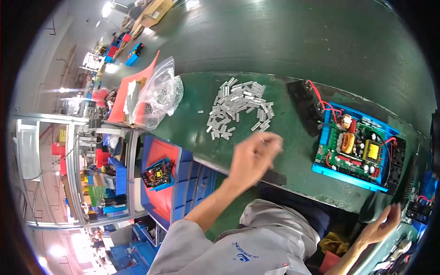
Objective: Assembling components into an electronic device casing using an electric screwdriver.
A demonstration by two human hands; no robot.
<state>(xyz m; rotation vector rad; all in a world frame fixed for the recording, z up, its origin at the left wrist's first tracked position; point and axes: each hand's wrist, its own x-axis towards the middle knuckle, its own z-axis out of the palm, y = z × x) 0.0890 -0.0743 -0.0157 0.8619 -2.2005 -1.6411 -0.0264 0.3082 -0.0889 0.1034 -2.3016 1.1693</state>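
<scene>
My left hand is over the green bench top, just below a loose pile of short silver metal pieces. Its fingers are curled together and slightly blurred; whatever they may hold is hidden. Low on the right, my right hand is off the bench's near edge, its fingers apart and nothing visible in them. Between the two, on the bench's right side, lies a green circuit board in an open blue metal housing. Black fan panels with red wires lie against the housing's left side.
A clear plastic bag of small parts lies at the bench's left end beside an orange-red sheet. Below it stands a blue crate with another board assembly inside. More assemblies sit at the far right.
</scene>
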